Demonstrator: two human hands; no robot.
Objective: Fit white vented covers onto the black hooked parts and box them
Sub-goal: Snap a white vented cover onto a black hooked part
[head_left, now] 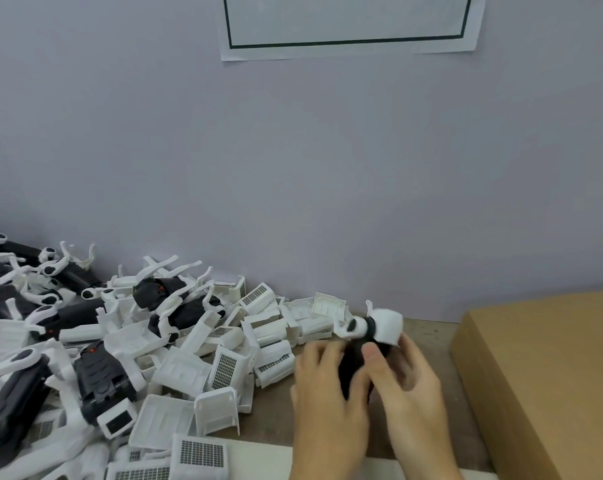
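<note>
I see one black hooked part (353, 370) held above the worktop (272, 414) near the cardboard box (549, 382), with a white vented cover (387, 325) seemingly on its far end. My left hand (328, 386) and right hand (409, 382) both grip it. I judge much work remains: the pile (120, 358) at left holds many loose covers and parts.

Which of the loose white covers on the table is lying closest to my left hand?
The vented cover at the right edge of the pile, grille side showing, just left of your left hand. The other loose covers lie farther left or back toward the wall.
</note>
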